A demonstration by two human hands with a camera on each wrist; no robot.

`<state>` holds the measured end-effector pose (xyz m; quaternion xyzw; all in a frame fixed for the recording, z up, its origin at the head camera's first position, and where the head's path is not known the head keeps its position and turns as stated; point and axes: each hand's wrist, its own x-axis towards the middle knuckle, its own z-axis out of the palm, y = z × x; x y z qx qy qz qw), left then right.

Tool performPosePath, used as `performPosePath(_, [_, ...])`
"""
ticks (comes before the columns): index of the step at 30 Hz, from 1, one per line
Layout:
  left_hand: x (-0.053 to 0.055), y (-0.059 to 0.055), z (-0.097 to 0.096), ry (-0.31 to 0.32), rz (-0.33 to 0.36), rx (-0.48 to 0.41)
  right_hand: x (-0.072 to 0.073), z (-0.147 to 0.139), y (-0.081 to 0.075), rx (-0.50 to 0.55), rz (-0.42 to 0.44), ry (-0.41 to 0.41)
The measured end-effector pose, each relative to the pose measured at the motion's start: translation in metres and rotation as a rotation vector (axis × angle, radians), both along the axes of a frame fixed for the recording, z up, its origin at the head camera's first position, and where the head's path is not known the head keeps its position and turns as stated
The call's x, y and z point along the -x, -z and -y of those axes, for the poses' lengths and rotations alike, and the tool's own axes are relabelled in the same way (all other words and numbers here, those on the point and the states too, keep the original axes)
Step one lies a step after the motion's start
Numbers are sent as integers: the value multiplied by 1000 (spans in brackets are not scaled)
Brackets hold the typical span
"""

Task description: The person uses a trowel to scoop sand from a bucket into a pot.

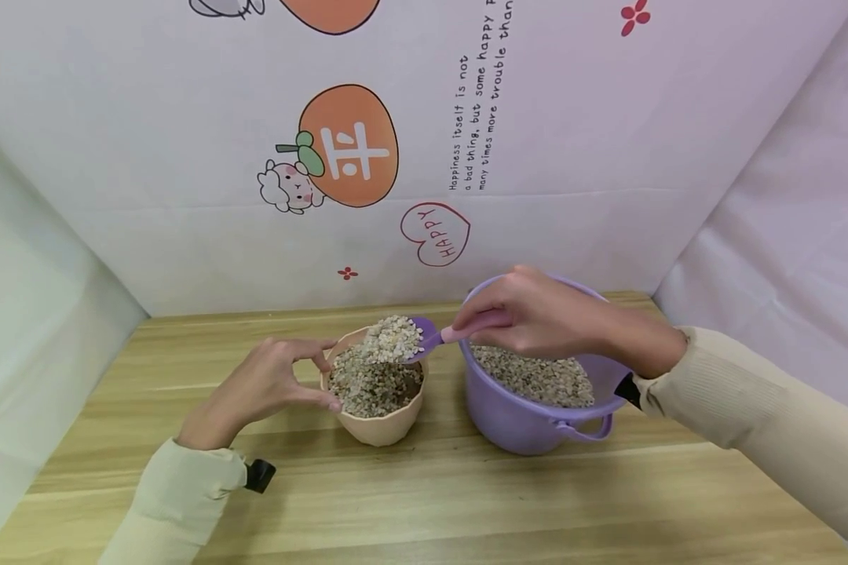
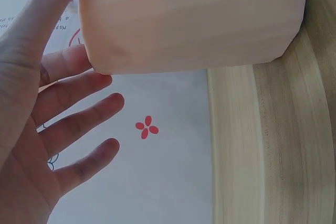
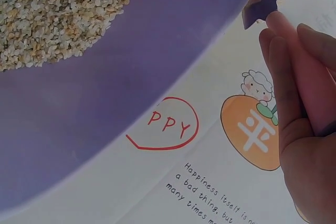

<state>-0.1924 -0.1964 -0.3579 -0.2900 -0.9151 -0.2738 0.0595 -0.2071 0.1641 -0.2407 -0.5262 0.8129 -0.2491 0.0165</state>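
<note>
A cream flowerpot (image 1: 378, 430) stands on the wooden table, with small pale gravel (image 1: 367, 392) over darker material inside. My left hand (image 1: 268, 383) holds its rim between thumb and index finger; the other fingers spread loosely beside it in the left wrist view. In my right hand (image 1: 540, 312) is a small shovel with a pink handle (image 3: 302, 72) and a purple blade (image 1: 427, 336). Heaped gravel (image 1: 393, 337) fills the blade, which is over the pot's far right rim. That hand is above a purple bucket (image 1: 509, 420) holding more gravel (image 1: 537, 378).
The bucket sits to the right of the pot, its side handle (image 1: 590, 430) facing front right. Behind both rises a white printed cloth (image 1: 572, 157), and further white cloth hangs at the left and right. The wooden table (image 1: 424, 502) extends in front.
</note>
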Motion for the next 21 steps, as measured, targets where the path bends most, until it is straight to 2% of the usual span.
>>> performPosePath(14, [0, -1, -1, -14, 29, -12, -1, 7, -8, -92, -15, 38])
performPosePath(21, [-1, 0, -1, -16, 17, -8, -1, 9, -10, -134, -47, 42])
